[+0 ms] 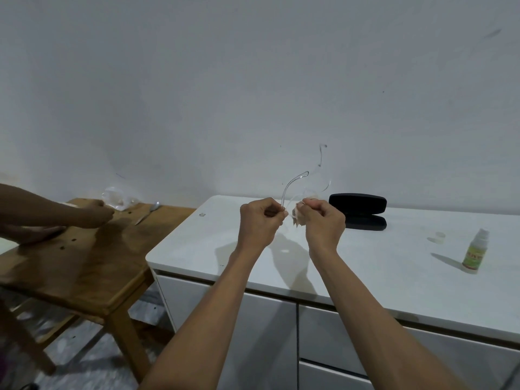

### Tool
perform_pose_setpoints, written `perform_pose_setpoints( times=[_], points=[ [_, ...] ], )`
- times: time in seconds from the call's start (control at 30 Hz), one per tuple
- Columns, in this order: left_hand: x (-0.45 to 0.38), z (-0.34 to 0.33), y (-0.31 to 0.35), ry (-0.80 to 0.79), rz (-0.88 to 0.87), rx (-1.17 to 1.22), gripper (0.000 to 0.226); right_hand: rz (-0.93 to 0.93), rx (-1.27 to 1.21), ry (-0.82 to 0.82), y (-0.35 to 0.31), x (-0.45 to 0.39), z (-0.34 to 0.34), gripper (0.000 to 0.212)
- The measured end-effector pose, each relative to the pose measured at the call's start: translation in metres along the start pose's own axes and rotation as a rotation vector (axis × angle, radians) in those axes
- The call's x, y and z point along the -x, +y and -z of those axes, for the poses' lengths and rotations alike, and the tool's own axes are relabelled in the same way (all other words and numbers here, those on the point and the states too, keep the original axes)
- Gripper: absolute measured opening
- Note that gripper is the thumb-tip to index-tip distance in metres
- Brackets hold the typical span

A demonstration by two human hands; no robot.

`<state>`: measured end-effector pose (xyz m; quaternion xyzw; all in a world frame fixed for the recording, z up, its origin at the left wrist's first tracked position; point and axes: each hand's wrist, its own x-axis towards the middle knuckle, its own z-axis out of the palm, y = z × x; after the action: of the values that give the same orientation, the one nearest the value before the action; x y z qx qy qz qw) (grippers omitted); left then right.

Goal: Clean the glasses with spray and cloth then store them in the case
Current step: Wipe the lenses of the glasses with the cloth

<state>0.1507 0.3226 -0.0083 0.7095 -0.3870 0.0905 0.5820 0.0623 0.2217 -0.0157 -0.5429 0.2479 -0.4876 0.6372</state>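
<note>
I hold clear-framed glasses [294, 182] up above the white cabinet top [365, 257]. My left hand [260, 222] pinches the frame near one temple arm, which curves upward. My right hand [323, 220] is closed on a small pale cloth [297, 218] pressed against a lens. Behind my right hand, an open black glasses case [358, 211] lies on the cabinet top. A small spray bottle [475, 251] with a green label stands upright at the right, and its clear cap [439, 237] rests beside it.
A wooden table [78, 260] stands to the left of the cabinet. Another person's hands [84, 215] work there near a clear plastic bag [118, 197] and a metal spoon [147, 213]. The wall [253, 94] rises right behind the cabinet.
</note>
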Motion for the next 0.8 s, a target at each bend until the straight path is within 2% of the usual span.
perform_pose_setpoints(
  times=[0.13,0.37,0.5,0.57,0.7,0.8],
  points=[
    [-0.009,0.008,-0.005,0.064,0.039,0.005,0.005,0.004,-0.022,-0.080,-0.007,0.002,0.006,0.003],
    [-0.014,0.037,-0.039,0.181,0.067,-0.087,0.005,0.067,-0.028,-0.013,-0.015,-0.014,0.035,0.005],
    [-0.010,0.048,-0.065,0.242,0.053,-0.196,0.006,0.092,0.015,-0.013,-0.016,-0.031,0.050,0.020],
    [-0.008,0.051,-0.076,0.254,0.063,-0.227,0.005,0.080,0.089,-0.058,-0.014,-0.040,0.056,0.025],
    [0.000,0.055,-0.094,0.268,0.002,-0.354,0.008,0.084,0.253,-0.283,-0.020,-0.047,0.060,0.010],
    [0.005,0.056,-0.106,0.260,0.005,-0.409,0.011,0.102,0.318,-0.345,-0.022,-0.050,0.059,0.010]
  ],
)
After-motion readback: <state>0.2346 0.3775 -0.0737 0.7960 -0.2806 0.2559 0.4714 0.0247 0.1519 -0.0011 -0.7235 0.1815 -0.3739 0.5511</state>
